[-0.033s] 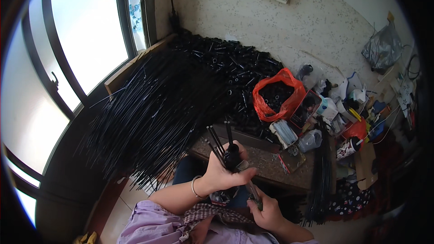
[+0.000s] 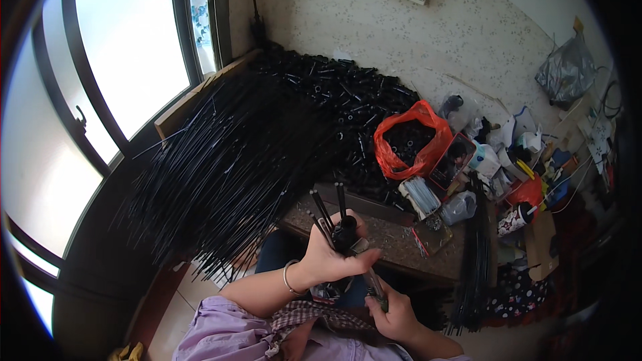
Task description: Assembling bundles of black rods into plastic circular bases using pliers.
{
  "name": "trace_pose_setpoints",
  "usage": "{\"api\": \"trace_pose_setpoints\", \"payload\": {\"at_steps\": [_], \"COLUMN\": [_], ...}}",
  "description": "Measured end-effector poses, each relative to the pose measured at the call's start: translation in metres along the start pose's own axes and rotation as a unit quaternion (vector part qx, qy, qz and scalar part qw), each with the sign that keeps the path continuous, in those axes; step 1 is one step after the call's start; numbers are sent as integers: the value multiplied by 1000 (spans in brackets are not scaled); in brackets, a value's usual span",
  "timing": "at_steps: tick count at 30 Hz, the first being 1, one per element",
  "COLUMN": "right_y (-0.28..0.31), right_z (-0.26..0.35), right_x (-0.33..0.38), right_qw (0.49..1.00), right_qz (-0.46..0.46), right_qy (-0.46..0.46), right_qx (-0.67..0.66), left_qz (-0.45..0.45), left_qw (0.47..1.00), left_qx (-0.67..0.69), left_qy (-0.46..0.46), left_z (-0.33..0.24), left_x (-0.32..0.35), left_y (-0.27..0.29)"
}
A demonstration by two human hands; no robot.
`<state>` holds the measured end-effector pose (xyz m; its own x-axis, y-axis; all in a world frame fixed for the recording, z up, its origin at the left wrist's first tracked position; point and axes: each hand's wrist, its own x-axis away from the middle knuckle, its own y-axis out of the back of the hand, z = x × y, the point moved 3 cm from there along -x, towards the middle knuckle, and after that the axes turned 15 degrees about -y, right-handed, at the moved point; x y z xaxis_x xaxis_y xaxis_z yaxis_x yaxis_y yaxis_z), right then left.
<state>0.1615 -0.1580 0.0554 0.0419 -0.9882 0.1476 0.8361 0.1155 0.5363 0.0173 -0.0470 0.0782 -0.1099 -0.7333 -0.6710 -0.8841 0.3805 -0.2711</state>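
My left hand (image 2: 328,261) is closed around a black cylindrical part (image 2: 345,232). Several thin black rods (image 2: 319,204) with pale ends stick up from the same grip. Lower and to the right, my right hand (image 2: 396,315) is closed on a slim tool with a dark grip and a greyish shaft (image 2: 376,286), its exact kind unclear. The shaft reaches up to my left thumb; its far end is hidden by that hand. Both hands are over my lap, at the near edge of the worn brown bench (image 2: 438,257).
A large heap of long black rods (image 2: 214,167) spreads at the left. Behind lie many short black fittings (image 2: 368,90). An orange-red plastic bag (image 2: 382,154) holds black pieces. Beside it sits a box of thin metal pins (image 2: 421,197). Clutter and a patterned cup (image 2: 513,220) stand right.
The black part and rods in my left hand have shifted and tilted slightly to the right. Both hands keep nearly the same place and grip.
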Motion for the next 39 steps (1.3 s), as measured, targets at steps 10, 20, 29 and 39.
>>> {"api": "trace_pose_setpoints", "payload": {"at_steps": [10,20,29,39], "right_y": [59,54,74,113], "right_z": [-93,-176,-142,-29], "right_x": [-46,-55,-42,5], "right_qw": [970,872,983,724], "right_qz": [-147,-235,-158,-353], "right_qy": [-110,-179,28,293], "right_qx": [157,391,84,-516], "left_qz": [79,55,-186,-274], "left_qw": [993,995,827,701], "left_qx": [-75,75,524,441], "left_qy": [39,36,-81,490], "left_z": [10,0,-10,181], "left_x": [-2,2,-19,208], "left_y": [6,43,74,20]}}
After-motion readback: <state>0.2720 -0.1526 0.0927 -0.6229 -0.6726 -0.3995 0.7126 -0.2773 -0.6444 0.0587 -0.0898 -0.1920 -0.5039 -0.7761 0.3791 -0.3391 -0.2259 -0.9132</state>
